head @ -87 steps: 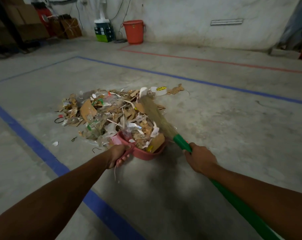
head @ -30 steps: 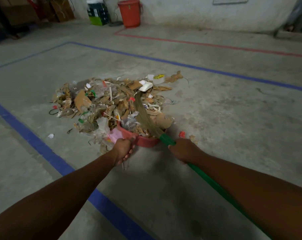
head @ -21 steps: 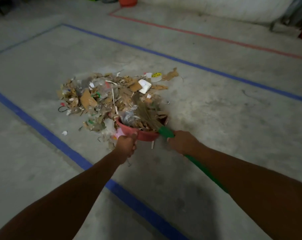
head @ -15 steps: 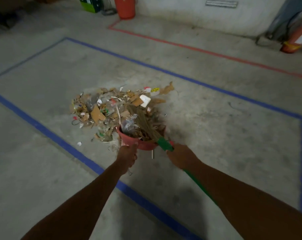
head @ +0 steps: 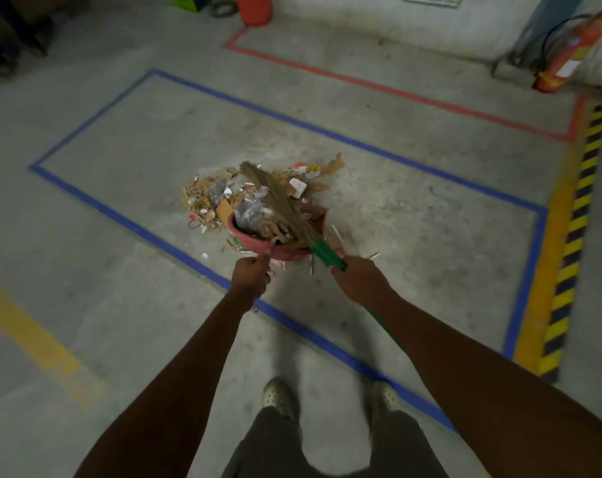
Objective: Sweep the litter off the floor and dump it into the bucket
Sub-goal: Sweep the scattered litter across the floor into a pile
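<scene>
My left hand [head: 252, 274] grips the handle of a red dustpan [head: 286, 252] that is lifted off the floor and heaped with scraps. My right hand [head: 358, 280] grips the green handle of a broom [head: 282, 205], whose straw bristles lie across the load in the pan. Under and beyond the pan a pile of litter [head: 210, 198] of cardboard bits, paper and plastic lies on the concrete. The orange bucket [head: 254, 8] stands far off by the back wall, cut by the top edge.
Blue tape lines [head: 127, 222] frame the floor patch, with a red line [head: 396, 94] behind and a yellow-black hazard strip [head: 582, 215] at right. A fire extinguisher [head: 565, 60] leans at upper right. A green box [head: 186, 1] sits left of the bucket. My feet [head: 279, 398] stand below.
The dustpan has risen off the floor with its load, the broom held over it. The view has pulled up and back, showing my feet and more floor.
</scene>
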`<state>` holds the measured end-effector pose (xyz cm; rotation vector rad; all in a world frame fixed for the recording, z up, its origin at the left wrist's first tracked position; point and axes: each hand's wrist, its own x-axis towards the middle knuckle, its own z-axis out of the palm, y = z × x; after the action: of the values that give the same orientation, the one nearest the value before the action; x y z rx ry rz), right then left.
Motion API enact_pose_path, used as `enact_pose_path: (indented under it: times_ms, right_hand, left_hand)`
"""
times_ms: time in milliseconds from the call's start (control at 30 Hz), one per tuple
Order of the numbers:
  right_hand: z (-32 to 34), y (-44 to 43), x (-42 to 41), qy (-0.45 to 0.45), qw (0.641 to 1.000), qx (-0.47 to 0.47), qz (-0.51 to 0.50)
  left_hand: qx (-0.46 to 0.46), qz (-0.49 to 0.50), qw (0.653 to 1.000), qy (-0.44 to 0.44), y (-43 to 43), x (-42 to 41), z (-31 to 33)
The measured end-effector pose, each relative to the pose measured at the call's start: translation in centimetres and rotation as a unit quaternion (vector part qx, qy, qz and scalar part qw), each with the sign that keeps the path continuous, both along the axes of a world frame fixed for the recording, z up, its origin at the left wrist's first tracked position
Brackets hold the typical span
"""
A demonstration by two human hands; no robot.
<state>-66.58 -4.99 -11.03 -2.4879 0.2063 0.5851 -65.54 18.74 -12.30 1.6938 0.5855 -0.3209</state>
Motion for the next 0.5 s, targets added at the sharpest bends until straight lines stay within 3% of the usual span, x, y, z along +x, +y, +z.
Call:
enact_pose_path:
  times_ms: [500]
  right_hand:
    - [7.7,-1.8,-0.7,-0.075,0.994,-0.019,0.080]
  left_hand:
    - [0.010,0.060,0.995,-0.081,-2.0,-4.7,8.7]
